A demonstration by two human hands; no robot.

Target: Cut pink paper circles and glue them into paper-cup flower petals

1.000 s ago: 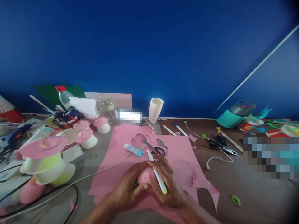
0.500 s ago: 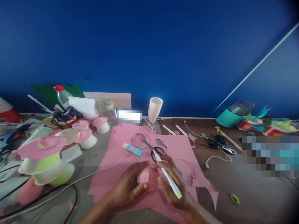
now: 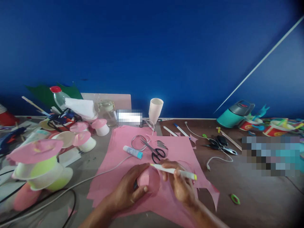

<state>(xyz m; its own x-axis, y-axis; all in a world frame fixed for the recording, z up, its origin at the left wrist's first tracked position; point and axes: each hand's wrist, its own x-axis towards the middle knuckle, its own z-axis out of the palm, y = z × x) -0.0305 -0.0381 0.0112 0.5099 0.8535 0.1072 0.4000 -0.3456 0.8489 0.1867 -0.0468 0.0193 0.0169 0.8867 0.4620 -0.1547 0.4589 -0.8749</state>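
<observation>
My right hand (image 3: 179,182) grips a white marker (image 3: 187,174) with yellow ends. The marker lies nearly level, its left end close to the fingertips of my left hand (image 3: 130,183). The fingers and thumb of my left hand curve around a small pink paper piece (image 3: 143,179), which rests on pink paper sheets (image 3: 106,167). Part of that piece is hidden under my hand. Beyond my hands, black-handled scissors (image 3: 158,154) and a glue stick (image 3: 133,152) with a blue cap lie on the sheets.
White cups with pink tops (image 3: 101,127) stand at the left, near a glass jar (image 3: 106,110). A grey cable (image 3: 95,175) crosses the sheets. Stacked white paper cups (image 3: 156,110) stand at the back. Pliers (image 3: 229,150), a green ring (image 3: 235,199) and a teal flask (image 3: 229,117) are on the right.
The marker has swung from steeply slanted to nearly level, its left end now by my left fingertips. My left hand keeps its hold, and the whole view has shifted slightly.
</observation>
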